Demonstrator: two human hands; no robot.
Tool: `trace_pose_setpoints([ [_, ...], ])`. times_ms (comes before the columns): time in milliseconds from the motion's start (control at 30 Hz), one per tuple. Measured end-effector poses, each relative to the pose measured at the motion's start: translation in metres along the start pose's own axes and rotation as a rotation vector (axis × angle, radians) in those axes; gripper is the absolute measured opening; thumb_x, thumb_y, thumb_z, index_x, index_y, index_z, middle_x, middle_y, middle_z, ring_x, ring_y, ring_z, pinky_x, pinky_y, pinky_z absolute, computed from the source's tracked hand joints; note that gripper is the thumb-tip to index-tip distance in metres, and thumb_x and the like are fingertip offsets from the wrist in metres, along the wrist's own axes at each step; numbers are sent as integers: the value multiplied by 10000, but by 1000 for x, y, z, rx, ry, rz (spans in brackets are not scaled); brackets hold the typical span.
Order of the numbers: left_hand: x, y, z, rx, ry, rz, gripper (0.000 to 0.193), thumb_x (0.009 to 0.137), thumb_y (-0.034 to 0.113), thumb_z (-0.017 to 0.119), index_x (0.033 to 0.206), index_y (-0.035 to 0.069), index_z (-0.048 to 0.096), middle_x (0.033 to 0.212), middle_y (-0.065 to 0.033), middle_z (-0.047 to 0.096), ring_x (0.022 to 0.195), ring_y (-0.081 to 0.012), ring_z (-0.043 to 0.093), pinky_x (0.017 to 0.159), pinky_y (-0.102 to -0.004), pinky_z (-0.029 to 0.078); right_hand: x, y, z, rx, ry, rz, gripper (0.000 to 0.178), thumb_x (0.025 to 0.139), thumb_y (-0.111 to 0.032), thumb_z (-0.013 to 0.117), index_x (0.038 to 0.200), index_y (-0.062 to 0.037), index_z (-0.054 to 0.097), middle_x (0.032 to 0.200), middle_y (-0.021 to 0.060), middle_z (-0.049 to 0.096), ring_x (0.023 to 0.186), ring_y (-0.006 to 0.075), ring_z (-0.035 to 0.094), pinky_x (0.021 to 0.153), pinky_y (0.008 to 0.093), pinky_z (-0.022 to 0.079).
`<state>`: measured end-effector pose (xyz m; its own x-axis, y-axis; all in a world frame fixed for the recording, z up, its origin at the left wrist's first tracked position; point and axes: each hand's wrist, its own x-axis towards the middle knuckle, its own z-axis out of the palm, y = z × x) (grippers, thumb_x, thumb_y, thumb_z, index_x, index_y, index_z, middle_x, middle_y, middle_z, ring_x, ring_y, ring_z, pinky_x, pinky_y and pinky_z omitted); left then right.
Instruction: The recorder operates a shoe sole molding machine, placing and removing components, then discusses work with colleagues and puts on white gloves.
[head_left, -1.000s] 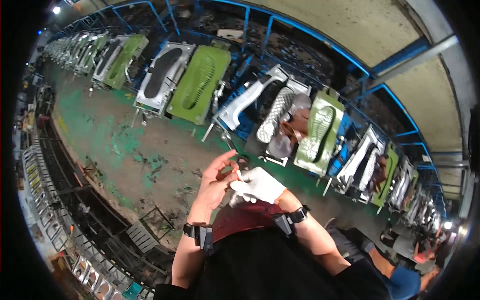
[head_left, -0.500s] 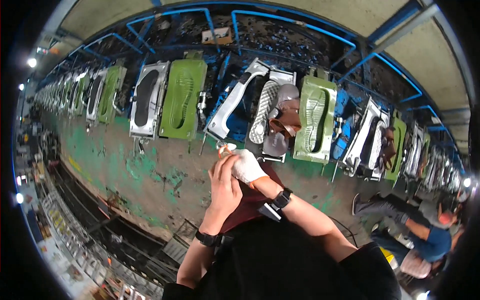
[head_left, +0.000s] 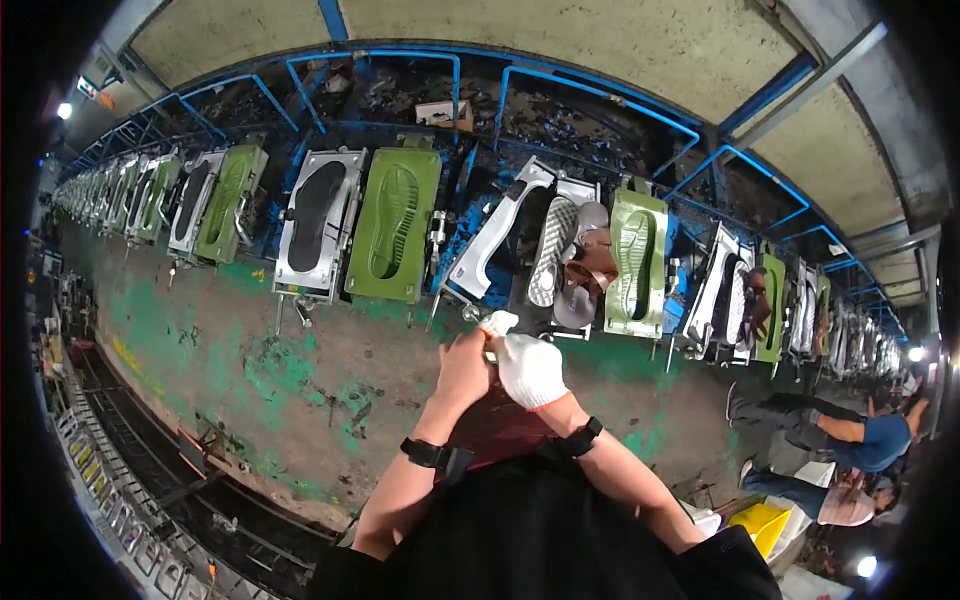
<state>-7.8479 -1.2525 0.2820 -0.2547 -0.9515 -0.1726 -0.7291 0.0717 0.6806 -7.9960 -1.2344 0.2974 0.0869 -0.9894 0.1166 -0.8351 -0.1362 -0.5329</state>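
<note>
White, soft-looking cloth makes up what appears to be a loose glove [head_left: 500, 321], bunched at the centre of the frame just above the knuckles of the left hand [head_left: 466, 368], with an orange edge [head_left: 487, 336] along its lower side. It should be very light and limp, likely stretchy, hard to break and not slippery; with no stiffness of its own, it will probably fold wherever it is pressed. The orange edge looks the best place to take hold, since a hem is usually firmer than the thin cloth beyond it.

The left hand is bare, its fingers bent and close together at that edge; whether they pinch the cloth or sit inside it, I cannot tell. The right hand [head_left: 532, 372], in a matching white glove, is folded against the left, its fingertips hidden, so its grip cannot be told either.

Above the hands, across the middle of the frame, stand a metal frame [head_left: 500, 235] and a green mould [head_left: 636, 262], with brown pieces [head_left: 590, 262] between them.
</note>
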Motion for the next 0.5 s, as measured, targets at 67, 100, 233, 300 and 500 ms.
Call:
trace_pose_setpoints([
  [67,23,5,-14,-801,-72,-159,371,865,-58,534,1170,15,731,1060,-133,783,982,-293,744,874,-409,556,-14,3,10,-171,-87,-124,287,991,-235,622,752,-94,697,655,145,664,545,332,659,486,482,491],
  [100,28,13,-25,-1131,-131,-257,418,840,-102,498,1181,-18,725,1122,-141,792,1043,-268,755,909,-383,579,-17,-1,14,-188,-135,-79,277,978,-235,634,745,-104,705,611,126,654,507,314,654,459,467,491],
  [233,37,9,-5,-1704,65,-308,546,800,-164,467,1303,-36,635,1186,-115,733,1036,-266,739,899,-364,586,-8,-2,10,-241,-227,-62,205,934,-257,647,848,-87,723,694,141,709,613,313,721,506,463,540],
  [300,35,13,-5,-1699,94,-330,532,802,-145,495,1291,5,644,1177,-84,728,1000,-228,734,815,-341,586,1,2,-1,-223,-125,-223,189,905,-268,662,815,-117,732,675,99,697,598,292,711,494,442,524],
  [500,53,-2,16,-1177,-15,-118,123,971,110,721,973,28,630,806,39,623,741,-64,587,656,-264,473,9,27,-33,-358,-46,-498,155,825,-259,659,780,-116,697,663,42,608,594,240,655,493,410,492],
])
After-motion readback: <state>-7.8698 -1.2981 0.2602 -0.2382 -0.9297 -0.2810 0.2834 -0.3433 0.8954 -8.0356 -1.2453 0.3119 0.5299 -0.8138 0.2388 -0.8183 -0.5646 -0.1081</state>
